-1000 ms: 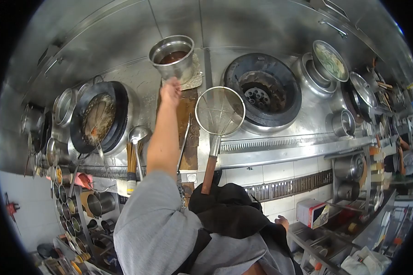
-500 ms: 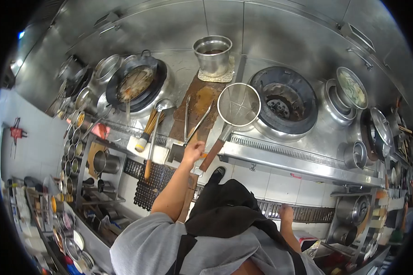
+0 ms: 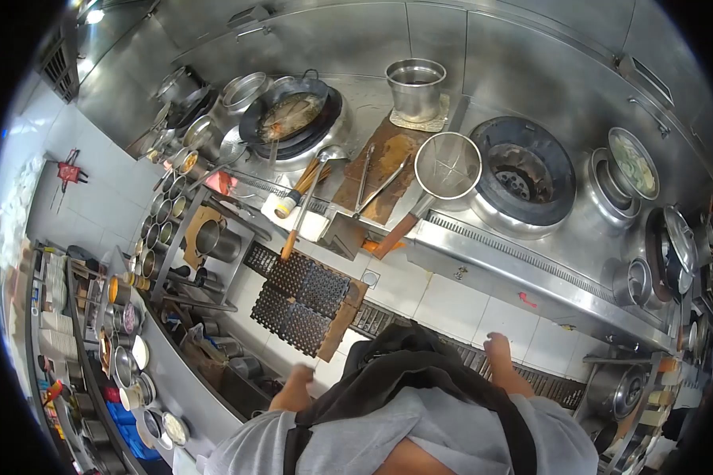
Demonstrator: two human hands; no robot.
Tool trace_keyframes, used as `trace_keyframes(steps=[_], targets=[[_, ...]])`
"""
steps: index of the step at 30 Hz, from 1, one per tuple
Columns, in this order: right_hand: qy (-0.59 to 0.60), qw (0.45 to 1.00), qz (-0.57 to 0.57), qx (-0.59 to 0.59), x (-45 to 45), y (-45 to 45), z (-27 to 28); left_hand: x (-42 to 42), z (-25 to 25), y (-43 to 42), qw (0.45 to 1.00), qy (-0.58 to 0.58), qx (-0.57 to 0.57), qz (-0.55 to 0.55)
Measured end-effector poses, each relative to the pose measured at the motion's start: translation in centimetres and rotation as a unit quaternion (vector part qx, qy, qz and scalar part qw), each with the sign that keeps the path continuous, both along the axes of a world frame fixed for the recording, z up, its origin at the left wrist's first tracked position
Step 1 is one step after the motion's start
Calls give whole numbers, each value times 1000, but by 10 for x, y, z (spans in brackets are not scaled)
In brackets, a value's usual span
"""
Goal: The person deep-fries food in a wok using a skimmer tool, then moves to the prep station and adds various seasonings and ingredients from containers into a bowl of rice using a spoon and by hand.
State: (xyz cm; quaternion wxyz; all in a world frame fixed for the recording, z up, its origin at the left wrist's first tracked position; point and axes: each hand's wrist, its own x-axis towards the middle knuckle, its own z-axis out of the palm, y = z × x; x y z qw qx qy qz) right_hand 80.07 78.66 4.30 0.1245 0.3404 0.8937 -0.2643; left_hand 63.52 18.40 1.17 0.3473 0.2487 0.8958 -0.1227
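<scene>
My left hand (image 3: pixel 295 383) hangs low beside my apron, over the floor near a black perforated mat (image 3: pixel 297 297). It appears to hold nothing, its fingers loosely apart and a little blurred. On the other side, my right hand (image 3: pixel 499 350) hangs in the air above the floor grate, fingers loosely bent and bare. Ahead on the counter lie metal tongs (image 3: pixel 384 188) on a brown stained board (image 3: pixel 392 162). A round wire-mesh strainer (image 3: pixel 448 165) rests beside them, its wooden handle jutting past the counter edge. A ladle (image 3: pixel 313 188) lies further left.
A wok (image 3: pixel 253 131) with oily liquid and food sits on the left burner. The right burner (image 3: pixel 523 174) has a black ring. Between them at the back stands a steel pot (image 3: pixel 417 89). Shelves with pans (image 3: pixel 218 240) stand left; a large lidded pot (image 3: pixel 619 388) is right.
My left hand has drawn back from beside the tongs and strainer handle down to my side. The view has turned left and my body has moved back. Tongs and strainer stay on the counter.
</scene>
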Motion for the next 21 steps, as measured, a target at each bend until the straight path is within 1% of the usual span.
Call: trace_keyframes(steps=[1, 2, 3, 4, 5, 6, 7, 8, 10, 11, 12, 13, 14, 15, 17, 19, 20, 21], targets=[[41, 999, 4, -5, -18, 1, 6, 34, 1, -19, 998, -54, -3, 43], [44, 999, 8, -3, -33, 0, 11, 61, 2, -36, 988, -95, -2, 125], [46, 999, 27, -3, -47, -5, 16, 82, 4, -49, 959, -130, 9, 251], [46, 998, 48, -1, -58, -10, 21, 99, 3, -59, 899, -153, 30, 409], [44, 997, 56, 3, -66, -15, 24, 114, -1, -66, 811, -159, 56, 561], [37, 996, 78, 9, -73, -23, 27, 123, -8, -72, 732, -153, 85, 659], [29, 994, 101, 17, -78, -32, 30, 128, -16, -75, 679, -149, 113, 710], [25, 994, 108, 23, -83, -43, 33, 128, -26, -77, 640, -145, 139, 741], [-3, 987, 157, 20, -90, -66, 37, 119, -42, -72, 614, -152, 164, 757], [10, 986, 167, 15, -91, -79, 41, 113, -47, -67, 605, -159, 172, 761], [25, 983, 180, 11, -93, -94, 44, 105, -38, -57, 619, -158, 199, 743], [19, 977, 214, 6, -96, -105, 45, 95, -5, -42, 630, -151, 227, 727], [20, 970, 242, 2, -99, -119, 50, 93, -1, -35, 636, -136, 264, 712], [19, 967, 254, -2, -100, -134, 55, 94, 1, -34, 638, -115, 300, 700], [16, 965, 262, -7, -101, -158, 56, 96, 4, -36, 641, -129, 318, 687], [24, 955, 296, -15, -96, -179, 65, 107, -14, -53, 651, -100, 309, 686], [48, 950, 310, -5, -89, -182, 56, 112, -10, -62, 640, -92, 304, 699], [49, 945, 323, -4, -81, -184, 50, 120, -16, -74, 620, -80, 305, 718]])
